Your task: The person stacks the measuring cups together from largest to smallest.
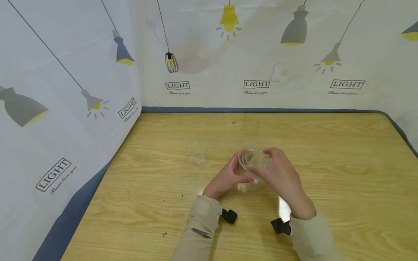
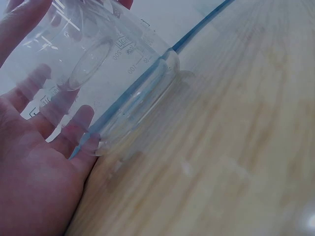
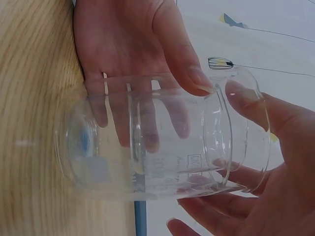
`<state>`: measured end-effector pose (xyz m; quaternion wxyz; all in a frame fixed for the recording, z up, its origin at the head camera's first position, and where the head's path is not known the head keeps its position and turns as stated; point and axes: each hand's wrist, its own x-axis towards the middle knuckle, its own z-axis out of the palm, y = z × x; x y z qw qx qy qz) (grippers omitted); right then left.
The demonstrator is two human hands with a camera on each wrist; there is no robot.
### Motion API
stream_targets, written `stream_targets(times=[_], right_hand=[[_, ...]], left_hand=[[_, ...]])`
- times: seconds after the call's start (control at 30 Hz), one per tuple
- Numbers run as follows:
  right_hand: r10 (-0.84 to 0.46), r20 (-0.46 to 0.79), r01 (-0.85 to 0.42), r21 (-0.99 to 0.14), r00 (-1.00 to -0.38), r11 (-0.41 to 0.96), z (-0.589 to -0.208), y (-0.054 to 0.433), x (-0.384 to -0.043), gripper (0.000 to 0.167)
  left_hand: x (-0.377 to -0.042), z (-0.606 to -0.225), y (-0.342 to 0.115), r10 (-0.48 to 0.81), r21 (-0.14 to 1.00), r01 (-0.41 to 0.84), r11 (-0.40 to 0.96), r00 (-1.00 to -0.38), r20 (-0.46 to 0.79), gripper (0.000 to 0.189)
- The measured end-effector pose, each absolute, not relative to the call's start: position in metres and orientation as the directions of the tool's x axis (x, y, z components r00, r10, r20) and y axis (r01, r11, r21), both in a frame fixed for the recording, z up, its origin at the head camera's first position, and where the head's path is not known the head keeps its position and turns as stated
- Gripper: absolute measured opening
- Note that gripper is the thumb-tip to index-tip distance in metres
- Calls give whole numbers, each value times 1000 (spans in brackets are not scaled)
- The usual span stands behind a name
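A large clear glass beaker (image 3: 162, 169) with printed graduations stands upright, its base at the wooden table. My left hand (image 1: 226, 177) holds it round the side, thumb near the rim and fingers spread along the far wall. A smaller clear beaker (image 1: 256, 158) is partly inside its mouth; the round bottom shows through the large beaker's wall in the left wrist view. My right hand (image 1: 283, 177) grips the smaller beaker near its rim, which sticks out above the large one in the right wrist view. Another small clear beaker (image 1: 197, 154) stands to the left, apart from both hands.
The wooden table (image 1: 156, 203) has a few small dark specks. Behind and at the left hangs a white cloth (image 1: 209, 65) printed with lamps, with a blue-grey edge along the table. Black wrist mounts (image 1: 230, 216) stick out from both sleeves.
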<state>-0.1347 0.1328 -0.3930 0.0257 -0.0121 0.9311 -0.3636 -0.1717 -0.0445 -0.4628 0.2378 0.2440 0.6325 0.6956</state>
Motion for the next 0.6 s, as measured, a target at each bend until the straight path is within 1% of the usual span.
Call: stream_targets(times=[0.27,0.43,0.6], right_hand=[[-85,-37,-43,-629,-996,776,-389,134,-139,83],[-95,-43,-51,-587,-995,808,-388,134,-141,83],[-97,-46,-54,-561,-994,826,-387,133,-142,79]], left_hand=[[-173,-463,-45,633,997,-11,-71,-773,37,79],[-173,-464,-44,626,998,4,-59,-779,40,81],[-172,-463,-44,623,998,4,-59,-781,40,82]])
